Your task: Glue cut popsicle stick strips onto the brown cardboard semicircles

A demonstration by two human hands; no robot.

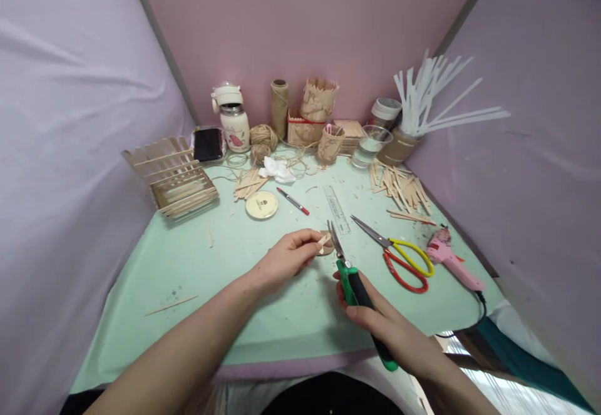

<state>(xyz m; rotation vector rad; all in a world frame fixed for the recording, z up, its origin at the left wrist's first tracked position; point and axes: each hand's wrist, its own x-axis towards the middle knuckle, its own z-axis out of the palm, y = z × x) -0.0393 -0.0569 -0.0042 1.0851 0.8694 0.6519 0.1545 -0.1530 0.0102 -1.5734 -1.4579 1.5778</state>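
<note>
Near the middle of the green table, my left hand [297,253] pinches a short pale piece of wooden stick [324,240]. Just right of it, my right hand [370,308] is wrapped round the green and black handles of a pair of shears [348,272]. The shears' blades point up and away, beside the stick piece. A small brown disc [328,249] lies on the table behind the fingertips and is partly hidden. Between the blades and the large scissors [397,252] with red and yellow handles is bare cloth. A clear ruler [337,210] lies beyond the blades.
A pink glue gun [453,258] lies at the right, its cord over the edge. Stick piles [404,186], a water cup [370,146] and twine [263,136] stand farther back. At left is a stick basket [185,193]; a round lid [261,204] and red pen [293,201] lie centrally.
</note>
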